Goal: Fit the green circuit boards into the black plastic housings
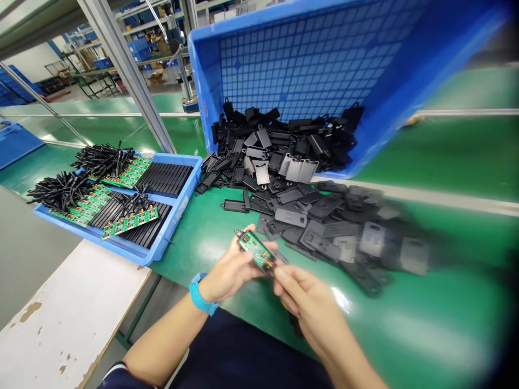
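The left hand [231,270], a blue wristband [201,294] at its wrist, closes around a green circuit board [256,250] with a small display, held above the green surface [194,243]. The right hand [304,302] pinches the board's other end. Just ahead and to the right of the hands, a heap of black plastic casings [284,210] runs up into a tilted blue crate [308,70]. Ahead and left sits a blue tray [178,200] carrying green boards [130,224] and bundled black cables [60,189].

Head camera looks forward, down at left hand [229,270], right hand [306,305], somewhat blurred.
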Available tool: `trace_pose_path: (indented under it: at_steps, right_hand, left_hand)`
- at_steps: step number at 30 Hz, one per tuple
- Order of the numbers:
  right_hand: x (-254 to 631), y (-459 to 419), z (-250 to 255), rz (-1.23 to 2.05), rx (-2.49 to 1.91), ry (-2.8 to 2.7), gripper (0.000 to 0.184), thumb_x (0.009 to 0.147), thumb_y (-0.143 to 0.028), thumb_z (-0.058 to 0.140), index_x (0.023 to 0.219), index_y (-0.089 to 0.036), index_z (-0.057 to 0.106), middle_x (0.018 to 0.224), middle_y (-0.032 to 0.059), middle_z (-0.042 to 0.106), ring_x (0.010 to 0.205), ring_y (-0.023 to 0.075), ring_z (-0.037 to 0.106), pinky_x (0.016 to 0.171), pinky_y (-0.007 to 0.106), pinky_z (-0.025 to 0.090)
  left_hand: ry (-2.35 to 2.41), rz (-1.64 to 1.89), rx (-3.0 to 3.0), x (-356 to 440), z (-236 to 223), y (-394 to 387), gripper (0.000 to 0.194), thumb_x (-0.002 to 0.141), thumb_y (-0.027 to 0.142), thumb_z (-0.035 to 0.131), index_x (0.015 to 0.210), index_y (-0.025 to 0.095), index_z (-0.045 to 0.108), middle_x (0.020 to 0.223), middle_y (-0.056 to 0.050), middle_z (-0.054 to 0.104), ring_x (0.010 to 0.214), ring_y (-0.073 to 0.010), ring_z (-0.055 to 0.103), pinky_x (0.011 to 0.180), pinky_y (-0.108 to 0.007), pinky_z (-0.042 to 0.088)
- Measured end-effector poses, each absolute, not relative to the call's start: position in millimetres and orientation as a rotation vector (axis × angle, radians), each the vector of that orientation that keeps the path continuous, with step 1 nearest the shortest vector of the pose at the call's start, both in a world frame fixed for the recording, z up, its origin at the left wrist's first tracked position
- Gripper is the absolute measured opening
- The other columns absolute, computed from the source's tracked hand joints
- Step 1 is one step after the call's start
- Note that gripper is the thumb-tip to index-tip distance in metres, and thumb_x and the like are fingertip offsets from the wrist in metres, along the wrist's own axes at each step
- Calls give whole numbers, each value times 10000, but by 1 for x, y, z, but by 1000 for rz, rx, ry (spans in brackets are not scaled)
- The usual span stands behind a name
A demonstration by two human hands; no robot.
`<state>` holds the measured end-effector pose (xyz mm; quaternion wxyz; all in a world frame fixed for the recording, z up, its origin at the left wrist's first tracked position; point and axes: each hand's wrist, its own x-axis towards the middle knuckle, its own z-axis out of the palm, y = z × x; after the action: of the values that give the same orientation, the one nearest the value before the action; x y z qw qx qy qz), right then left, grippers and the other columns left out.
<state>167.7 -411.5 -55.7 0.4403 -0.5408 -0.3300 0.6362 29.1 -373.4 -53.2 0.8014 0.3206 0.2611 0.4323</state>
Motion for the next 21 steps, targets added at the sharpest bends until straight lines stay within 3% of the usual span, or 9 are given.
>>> trace_pose_path:
  at_steps: [4,8,13,18,21]
  right_hand:
    - [169,-415,-54,1652,-1219,-757,322,710,-441,628,595,-152,543,492,-36,452,394,44,230,397,203,152]
    - [177,-425,-46,1485,-1242,-696,309,701,-443,641,606,-163,554,502,-24,473,397,48,264,386,195,196]
    - [172,-425,-48,1431,-1332,-750,288,681,-460,650,700,-180,587,437,-39,445,385,77,322,379,206,263]
    - [157,-420,-58,1425,-1363,-747,273,697,-435,630,672,-169,576,571,2,561,399,70,325,391,212,269]
    - [158,-419,-62,1426,-1382,-756,261,703,-433,627,705,-175,588,472,-36,486,391,76,317,396,208,271]
  left_hand:
    - [525,835,821,13,-59,-365,613,788,250,561,1319,267,255,1163,-102,544,994,-221,567,852,-373,419]
    - [662,853,890,0,-61,-357,588,766,254,587,1297,255,333,1098,-87,565,939,-214,586,841,-379,430]
    - [498,860,643,7,-56,-361,594,785,214,552,1305,262,267,1169,-105,531,1019,-228,559,913,-444,364]
    - [405,846,505,20,-50,-368,622,777,223,514,1310,247,194,1223,-158,501,1098,-263,508,938,-467,303]
    - [415,847,509,23,-51,-370,589,771,238,517,1284,241,228,1233,-162,495,1108,-274,499,937,-467,297]
